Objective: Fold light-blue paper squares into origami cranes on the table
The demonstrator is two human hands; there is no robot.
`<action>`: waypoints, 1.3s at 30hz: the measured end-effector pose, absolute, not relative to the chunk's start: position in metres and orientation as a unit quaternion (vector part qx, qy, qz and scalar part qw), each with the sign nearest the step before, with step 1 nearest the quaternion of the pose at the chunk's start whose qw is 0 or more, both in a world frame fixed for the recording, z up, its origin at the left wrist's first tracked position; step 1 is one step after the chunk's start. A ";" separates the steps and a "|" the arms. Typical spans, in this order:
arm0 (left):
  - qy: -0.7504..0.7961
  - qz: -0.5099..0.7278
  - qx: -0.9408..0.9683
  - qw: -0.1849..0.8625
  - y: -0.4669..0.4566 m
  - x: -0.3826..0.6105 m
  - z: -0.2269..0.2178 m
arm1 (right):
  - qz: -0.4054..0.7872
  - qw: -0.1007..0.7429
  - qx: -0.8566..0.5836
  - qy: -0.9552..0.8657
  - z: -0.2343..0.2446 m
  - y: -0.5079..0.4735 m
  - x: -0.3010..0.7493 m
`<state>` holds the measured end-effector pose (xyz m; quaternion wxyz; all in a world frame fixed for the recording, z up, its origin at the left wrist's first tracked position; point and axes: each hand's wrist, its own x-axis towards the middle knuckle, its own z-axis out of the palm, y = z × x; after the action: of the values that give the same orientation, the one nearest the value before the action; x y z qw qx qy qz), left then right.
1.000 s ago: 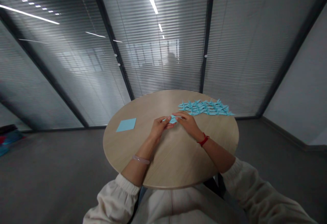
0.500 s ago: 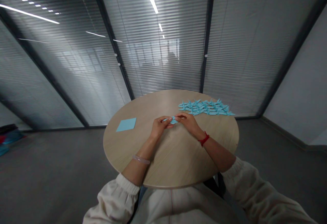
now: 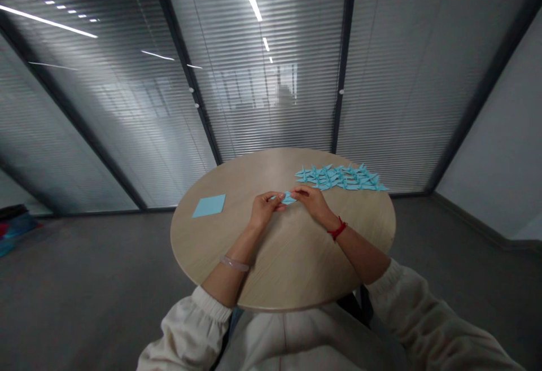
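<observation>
A small piece of folded blue paper (image 3: pixel 288 198) is held between my two hands over the middle of the round table. My left hand (image 3: pixel 266 208) pinches its left side between thumb and fingers. On the other side, my right hand (image 3: pixel 311 199) has its fingertips closed on the paper's right edge. The fingers partly cover the paper, so its exact folds are hard to make out. Behind my right hand lie several blue origami cranes (image 3: pixel 341 178) in close rows. A flat stack or sheet of blue square paper (image 3: pixel 209 205) rests left of my left hand.
The round wooden table (image 3: pixel 279 280) reaches almost to my lap, its far edge near glass partitions with blinds (image 3: pixel 275 128). A white wall (image 3: pixel 495 151) stands to the right. Dark and blue items (image 3: pixel 19 225) sit at the far left.
Both hands stay in nearly the same place on the folded paper. A little more of the paper shows between the fingers; the cranes and the square paper have not moved.
</observation>
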<state>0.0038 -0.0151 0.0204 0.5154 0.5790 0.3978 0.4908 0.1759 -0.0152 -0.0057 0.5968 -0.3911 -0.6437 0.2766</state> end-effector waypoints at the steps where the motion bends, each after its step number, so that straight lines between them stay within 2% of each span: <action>1: 0.399 0.490 0.581 0.513 -0.016 0.004 0.021 | 0.275 0.597 -0.391 -0.645 -0.006 -0.015 0.176; 10: 0.401 0.477 0.598 0.504 -0.017 0.005 0.024 | 0.280 0.573 -0.395 -0.661 -0.007 -0.016 0.177; 23: 0.425 0.469 0.628 0.452 -0.010 0.006 0.016 | 0.204 0.548 -0.436 -0.684 -0.007 -0.022 0.172; 39: 0.401 0.473 0.615 0.487 -0.009 0.002 0.014 | 0.265 0.541 -0.421 -0.678 -0.006 -0.021 0.173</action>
<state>0.0022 -0.0092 0.0142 0.4875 0.6149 0.4008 0.4729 0.1735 -0.0208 -0.0063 0.5405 -0.4209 -0.6784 0.2653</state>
